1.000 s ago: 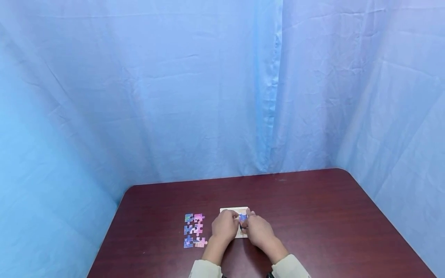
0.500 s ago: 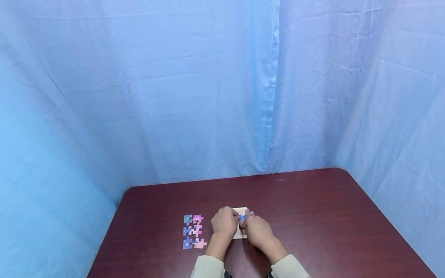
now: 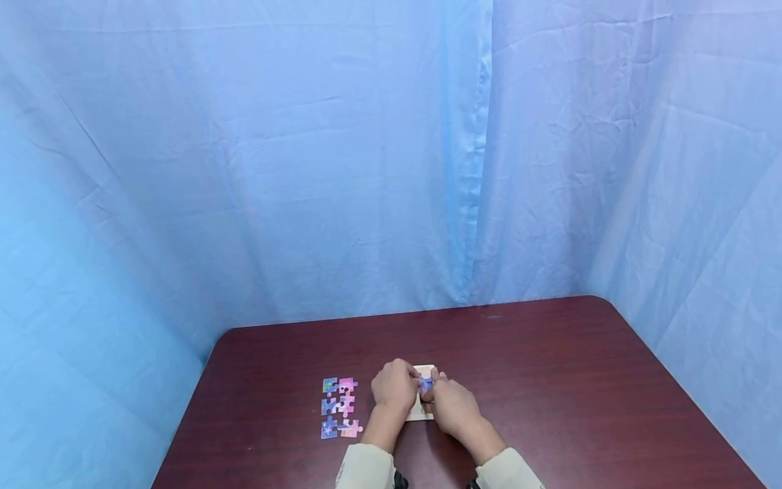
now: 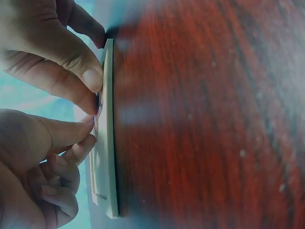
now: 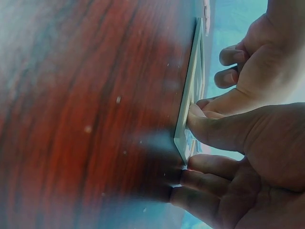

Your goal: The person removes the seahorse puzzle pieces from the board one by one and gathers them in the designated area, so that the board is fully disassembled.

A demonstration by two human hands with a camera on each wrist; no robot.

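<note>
A small, light wooden puzzle tray [image 3: 420, 413] lies flat on the table between the hands. My left hand [image 3: 393, 387] pinches a blue-purple jigsaw piece [image 3: 425, 384] at its left side, low over the tray, with thumb and index finger; its other fingers are curled. My right hand [image 3: 455, 405] grips the tray's right side, thumb [image 5: 202, 125] over the tray and the other fingers beyond its edge, close to the piece. In the left wrist view the tray's rim [image 4: 110, 162] shows edge-on. Fingers hide much of the piece, so whether it is seated cannot be told.
Left of the tray, several loose jigsaw pieces [image 3: 346, 405] lie in two columns, blue ones on the left and pink ones on the right. The dark red-brown wooden table [image 3: 550, 380] has rounded far corners. Blue curtains [image 3: 342, 170] hang behind and on both sides.
My left hand shifts slightly farther up and tilts at the piece, its fingertips staying on it. The right hand and the loose pieces stay nearly where they were.
</note>
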